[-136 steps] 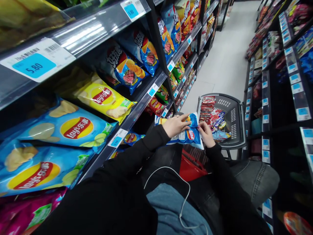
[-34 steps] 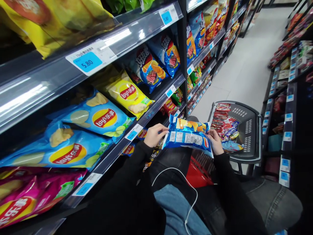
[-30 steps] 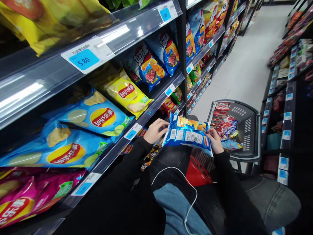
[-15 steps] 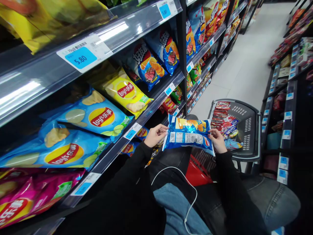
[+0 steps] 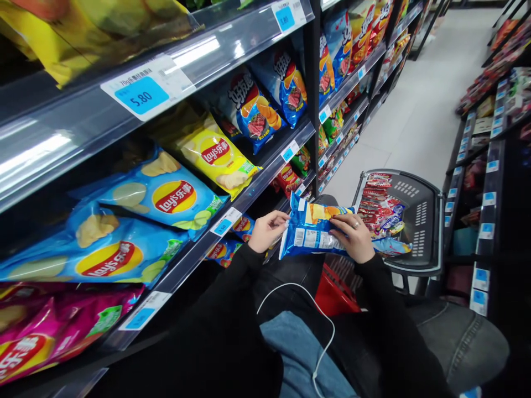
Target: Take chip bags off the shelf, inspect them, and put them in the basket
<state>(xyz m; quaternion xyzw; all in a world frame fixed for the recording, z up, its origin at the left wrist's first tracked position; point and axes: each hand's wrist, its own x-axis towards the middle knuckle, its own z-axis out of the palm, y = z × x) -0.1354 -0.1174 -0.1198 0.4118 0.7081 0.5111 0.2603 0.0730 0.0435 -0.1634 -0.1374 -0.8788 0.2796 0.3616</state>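
1. One blue snack bag (image 5: 317, 239) sits between the left hand (image 5: 265, 231), fingers pinched on its edge, and right hand (image 5: 358, 239), fingers curled over it.
2. Gray basket (image 5: 411, 213) holds red packets (image 5: 373, 205), light-blue pouch (image 5: 396, 247).

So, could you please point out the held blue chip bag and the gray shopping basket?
Held blue chip bag (image 5: 315, 238): head view, white printed panel.
Gray shopping basket (image 5: 411, 214): head view, bare interior.

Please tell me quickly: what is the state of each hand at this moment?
Left hand: closed, fingers pinching the left edge of the blue chip bag.
Right hand: holding the same bag, fingers laid over its right part.
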